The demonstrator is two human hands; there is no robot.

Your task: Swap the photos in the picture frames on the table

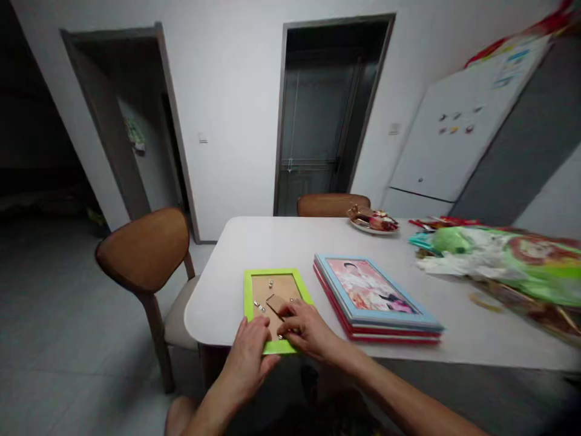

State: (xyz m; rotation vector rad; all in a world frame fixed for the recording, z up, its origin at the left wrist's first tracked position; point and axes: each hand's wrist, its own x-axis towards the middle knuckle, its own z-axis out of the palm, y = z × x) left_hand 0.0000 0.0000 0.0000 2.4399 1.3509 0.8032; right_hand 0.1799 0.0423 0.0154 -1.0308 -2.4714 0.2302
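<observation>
A lime-green picture frame lies back side up at the near edge of the table, showing its brown backing board. Small silver metal pieces sit on the board, and a thin dark outline, perhaps the stand flap, shows at its middle. My left hand grips the frame's lower left corner, thumb at the near edge and fingers over the top. Bent fingers of my right hand press together over the lower right of the board, close to another small silver piece. What they pinch, if anything, is hidden.
Right of the frame is a stack of picture frames, a light blue one with a photo on top. Farther off are a plate of food and green-and-white plastic bags. Brown chairs stand at the left and behind the table.
</observation>
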